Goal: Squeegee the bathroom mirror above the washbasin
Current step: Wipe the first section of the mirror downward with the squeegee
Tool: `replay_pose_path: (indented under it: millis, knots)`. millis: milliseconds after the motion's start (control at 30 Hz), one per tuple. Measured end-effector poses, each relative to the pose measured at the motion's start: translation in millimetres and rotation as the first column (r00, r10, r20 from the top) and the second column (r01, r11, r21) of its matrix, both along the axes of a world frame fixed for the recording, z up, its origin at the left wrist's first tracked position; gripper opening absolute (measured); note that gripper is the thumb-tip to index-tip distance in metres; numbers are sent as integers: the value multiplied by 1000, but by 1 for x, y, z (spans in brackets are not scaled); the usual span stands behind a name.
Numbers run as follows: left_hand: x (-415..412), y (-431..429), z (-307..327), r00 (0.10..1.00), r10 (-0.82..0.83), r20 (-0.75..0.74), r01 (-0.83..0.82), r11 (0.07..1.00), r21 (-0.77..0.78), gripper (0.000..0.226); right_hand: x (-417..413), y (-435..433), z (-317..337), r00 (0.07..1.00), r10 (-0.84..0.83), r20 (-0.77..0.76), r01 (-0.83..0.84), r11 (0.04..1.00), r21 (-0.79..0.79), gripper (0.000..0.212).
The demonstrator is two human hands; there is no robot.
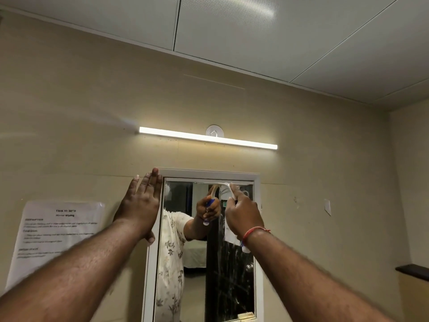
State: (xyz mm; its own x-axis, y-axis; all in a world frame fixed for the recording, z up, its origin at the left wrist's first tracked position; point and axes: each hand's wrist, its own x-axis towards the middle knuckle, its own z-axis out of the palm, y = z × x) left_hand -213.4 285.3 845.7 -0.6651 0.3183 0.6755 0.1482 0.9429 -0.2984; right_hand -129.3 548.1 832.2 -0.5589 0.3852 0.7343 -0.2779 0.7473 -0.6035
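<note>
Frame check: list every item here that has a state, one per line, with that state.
light bar: switched on, glowing
squeegee: held at the mirror's top edge
mirror: streaked, hung on the wall
left hand: open, flat against the mirror frame
right hand: closed on the squeegee handle
paper sheet: stuck on the wall, text blurred

The right hand (245,213) holds the squeegee (228,188) at the top of the mirror (229,275); the left hand (139,205) lies flat on the mirror's white frame (151,263).

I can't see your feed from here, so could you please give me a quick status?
Left hand flat on mirror frame, open. Right hand shut on squeegee, blade at mirror top edge. Nothing in the way.
</note>
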Motion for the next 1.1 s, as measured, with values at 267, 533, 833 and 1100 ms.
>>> replay_pose_path:
  millis: [267, 533, 833, 1100]
  knots:
    - [5, 1, -4, 1000, 6, 13, -6, 1000, 11, 188, -1, -1, -3, 999, -46, 0, 46, 998, 51, 51]
    - [17, 1, -21, 997, -44, 59, 39, 996, 79, 183, -3, -3, -21, 999, -53, 5, 52, 998, 38, 53]
    - [26, 0, -45, 994, -67, 87, 60, 996, 73, 177, 6, -4, -63, 997, -28, 69, 26, 999, 31, 55]
    - [17, -3, -75, 983, -160, 85, 150, 982, 118, 181, 11, -6, -104, 989, -37, 142, 32, 999, 39, 58]
